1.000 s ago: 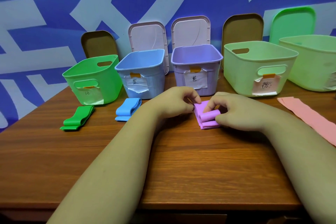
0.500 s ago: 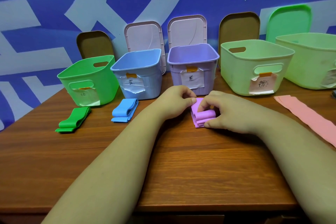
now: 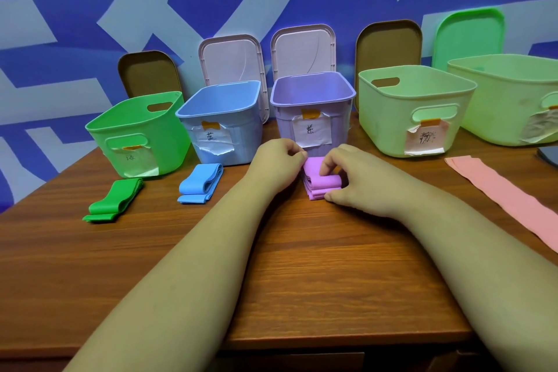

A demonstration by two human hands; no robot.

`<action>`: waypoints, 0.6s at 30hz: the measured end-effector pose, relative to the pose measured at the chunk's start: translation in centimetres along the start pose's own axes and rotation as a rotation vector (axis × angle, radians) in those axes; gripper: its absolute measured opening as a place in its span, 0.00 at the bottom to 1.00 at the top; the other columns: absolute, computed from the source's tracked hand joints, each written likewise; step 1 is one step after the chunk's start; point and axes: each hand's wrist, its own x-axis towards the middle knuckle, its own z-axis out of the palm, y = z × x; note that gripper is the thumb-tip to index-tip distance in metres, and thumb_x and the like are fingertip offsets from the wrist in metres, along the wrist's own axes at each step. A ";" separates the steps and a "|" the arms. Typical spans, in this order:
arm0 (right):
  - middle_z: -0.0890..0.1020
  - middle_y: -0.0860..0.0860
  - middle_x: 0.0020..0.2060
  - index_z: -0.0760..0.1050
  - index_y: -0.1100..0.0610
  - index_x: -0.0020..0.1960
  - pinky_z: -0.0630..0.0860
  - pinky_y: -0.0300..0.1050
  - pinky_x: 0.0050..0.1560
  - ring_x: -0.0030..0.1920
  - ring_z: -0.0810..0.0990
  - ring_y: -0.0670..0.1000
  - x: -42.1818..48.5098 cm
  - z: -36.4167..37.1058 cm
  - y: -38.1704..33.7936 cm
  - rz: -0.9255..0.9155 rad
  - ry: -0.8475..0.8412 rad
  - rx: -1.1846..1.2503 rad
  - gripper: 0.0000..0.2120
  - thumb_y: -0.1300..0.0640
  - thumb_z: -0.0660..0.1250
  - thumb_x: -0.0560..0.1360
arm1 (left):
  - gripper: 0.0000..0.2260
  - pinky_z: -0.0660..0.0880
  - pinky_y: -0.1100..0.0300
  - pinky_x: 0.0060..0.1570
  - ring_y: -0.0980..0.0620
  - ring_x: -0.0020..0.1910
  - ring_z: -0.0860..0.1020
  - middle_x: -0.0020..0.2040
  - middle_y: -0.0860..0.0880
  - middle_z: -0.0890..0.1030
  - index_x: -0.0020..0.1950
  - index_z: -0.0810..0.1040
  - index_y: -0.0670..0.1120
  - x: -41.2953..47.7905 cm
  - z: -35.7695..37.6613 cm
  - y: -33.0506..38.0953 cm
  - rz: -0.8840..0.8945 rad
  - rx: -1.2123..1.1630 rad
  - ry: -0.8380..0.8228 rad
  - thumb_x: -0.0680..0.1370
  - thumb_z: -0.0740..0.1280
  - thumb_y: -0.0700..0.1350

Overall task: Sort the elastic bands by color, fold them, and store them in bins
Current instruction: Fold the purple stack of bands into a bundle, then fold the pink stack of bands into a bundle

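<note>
Right hand (image 3: pixel 356 181) fingers pinch the folded purple elastic band (image 3: pixel 321 182), thumb now at its near edge; the left hand (image 3: pixel 276 164) grips its nine o'clock side as before. The bundle stays on the wooden table (image 3: pixel 302 266), six o'clock of the purple bin (image 3: pixel 312 112).

Head-worn wide view, facing forward and down, close over table (image 3: pixel 302 266)
</note>
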 end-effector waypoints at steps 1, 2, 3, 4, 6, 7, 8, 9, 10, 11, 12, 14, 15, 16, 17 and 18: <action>0.74 0.43 0.54 0.75 0.46 0.56 0.73 0.43 0.56 0.53 0.76 0.46 0.0 -0.1 0.0 0.000 -0.001 0.001 0.17 0.51 0.78 0.72 | 0.09 0.70 0.59 0.49 0.51 0.51 0.80 0.50 0.52 0.85 0.54 0.86 0.49 0.0 0.0 0.0 0.002 0.008 0.006 0.82 0.67 0.50; 0.74 0.43 0.54 0.75 0.45 0.56 0.73 0.43 0.56 0.53 0.76 0.45 -0.1 -0.2 0.0 -0.002 0.000 0.004 0.17 0.51 0.78 0.72 | 0.09 0.70 0.59 0.49 0.51 0.51 0.79 0.50 0.52 0.85 0.54 0.85 0.49 -0.1 0.0 0.0 0.007 0.019 0.012 0.83 0.66 0.50; 0.73 0.43 0.54 0.75 0.45 0.56 0.73 0.43 0.55 0.52 0.77 0.45 -0.1 -0.2 -0.1 -0.003 0.000 0.011 0.17 0.51 0.78 0.72 | 0.09 0.69 0.59 0.49 0.51 0.51 0.79 0.50 0.53 0.84 0.54 0.85 0.49 -0.2 0.0 0.0 0.013 0.032 0.018 0.83 0.66 0.50; 0.73 0.44 0.54 0.75 0.45 0.57 0.73 0.42 0.54 0.51 0.77 0.43 -0.2 -0.3 -0.2 -0.003 0.002 0.021 0.17 0.51 0.78 0.72 | 0.09 0.69 0.59 0.49 0.52 0.51 0.78 0.49 0.53 0.83 0.54 0.85 0.50 -0.3 -0.1 0.0 0.020 0.041 0.025 0.83 0.66 0.50; 0.73 0.44 0.55 0.75 0.44 0.58 0.74 0.41 0.54 0.51 0.79 0.42 -0.4 -0.6 -0.3 0.011 0.020 0.061 0.18 0.51 0.78 0.72 | 0.09 0.69 0.59 0.49 0.52 0.50 0.79 0.48 0.55 0.82 0.55 0.84 0.50 -0.6 -0.3 0.0 0.030 0.044 0.033 0.83 0.66 0.50; 0.73 0.44 0.56 0.75 0.43 0.60 0.75 0.42 0.55 0.51 0.80 0.42 -0.5 -0.7 -0.4 0.022 0.038 0.087 0.19 0.51 0.78 0.72 | 0.08 0.70 0.59 0.48 0.52 0.50 0.79 0.48 0.55 0.83 0.55 0.84 0.51 -0.7 -0.4 0.0 0.031 0.038 0.038 0.83 0.66 0.50; 0.74 0.44 0.57 0.75 0.43 0.60 0.77 0.43 0.55 0.50 0.81 0.42 -0.6 -0.9 -0.4 0.038 0.064 0.118 0.19 0.51 0.78 0.73 | 0.08 0.71 0.58 0.48 0.52 0.50 0.80 0.48 0.54 0.84 0.54 0.84 0.51 -0.9 -0.4 0.1 0.032 0.033 0.044 0.82 0.66 0.50; 0.74 0.44 0.56 0.76 0.42 0.59 0.78 0.42 0.54 0.49 0.82 0.42 -0.7 -1.1 -0.3 0.051 0.094 0.153 0.18 0.51 0.77 0.73 | 0.07 0.72 0.58 0.49 0.52 0.50 0.80 0.49 0.54 0.84 0.54 0.83 0.51 -1.0 -0.5 0.3 0.034 0.029 0.053 0.82 0.66 0.50; 0.75 0.43 0.56 0.76 0.42 0.58 0.78 0.41 0.53 0.48 0.82 0.41 -0.8 -1.2 -0.3 0.058 0.128 0.191 0.16 0.51 0.77 0.73 | 0.07 0.72 0.58 0.49 0.52 0.50 0.81 0.50 0.53 0.84 0.54 0.83 0.51 -1.1 -0.7 0.5 0.039 0.028 0.064 0.82 0.66 0.49; 0.76 0.43 0.55 0.77 0.42 0.56 0.77 0.39 0.51 0.47 0.82 0.39 -0.9 -1.3 -0.2 0.064 0.163 0.226 0.14 0.52 0.76 0.74 | 0.07 0.72 0.58 0.49 0.52 0.50 0.81 0.51 0.52 0.84 0.55 0.83 0.51 -1.3 -1.0 0.7 0.051 0.030 0.076 0.82 0.66 0.48; 0.77 0.43 0.54 0.78 0.43 0.55 0.75 0.37 0.50 0.46 0.82 0.39 -1.0 -1.4 -0.2 0.068 0.201 0.247 0.12 0.54 0.75 0.75 | 0.08 0.73 0.59 0.50 0.52 0.51 0.80 0.53 0.52 0.84 0.56 0.83 0.51 -1.3 -1.3 1.0 0.064 0.029 0.086 0.82 0.66 0.47; 0.77 0.43 0.51 0.79 0.44 0.52 0.74 0.38 0.49 0.46 0.81 0.40 -1.0 -1.6 -0.1 0.079 0.265 0.232 0.08 0.55 0.73 0.76 | 0.08 0.75 0.58 0.52 0.53 0.51 0.80 0.54 0.52 0.85 0.57 0.84 0.51 -1.5 -1.8 1.6 0.087 0.001 0.106 0.82 0.65 0.45; 0.77 0.43 0.50 0.79 0.44 0.51 0.75 0.40 0.50 0.46 0.80 0.40 -1.0 -1.8 -0.1 0.089 0.278 0.203 0.06 0.54 0.72 0.77 | 0.09 0.76 0.56 0.53 0.53 0.51 0.80 0.54 0.52 0.85 0.56 0.84 0.51 -1.7 -2.0 2.0 0.095 -0.023 0.112 0.82 0.65 0.45; 0.78 0.43 0.49 0.79 0.44 0.51 0.76 0.43 0.51 0.47 0.80 0.42 -1.0 -2.2 -0.1 0.099 0.275 0.168 0.06 0.54 0.71 0.77 | 0.08 0.78 0.55 0.55 0.54 0.51 0.81 0.54 0.53 0.85 0.55 0.84 0.51 -1.8 -2.1 2.5 0.108 -0.043 0.116 0.82 0.65 0.45; 0.78 0.43 0.49 0.79 0.45 0.52 0.78 0.46 0.52 0.48 0.80 0.43 -1.0 -2.6 0.0 0.118 0.255 0.130 0.06 0.53 0.70 0.77 | 0.08 0.79 0.54 0.56 0.54 0.51 0.81 0.53 0.53 0.85 0.55 0.84 0.51 -1.9 -2.2 3.2 0.128 -0.056 0.114 0.83 0.65 0.45; 0.80 0.43 0.48 0.78 0.46 0.54 0.79 0.48 0.53 0.48 0.80 0.44 -1.1 -3.2 -0.1 0.141 0.234 0.105 0.06 0.52 0.70 0.77 | 0.08 0.79 0.53 0.56 0.54 0.52 0.81 0.53 0.54 0.85 0.54 0.84 0.51 -1.9 -2.2 4.0 0.154 -0.063 0.105 0.83 0.65 0.45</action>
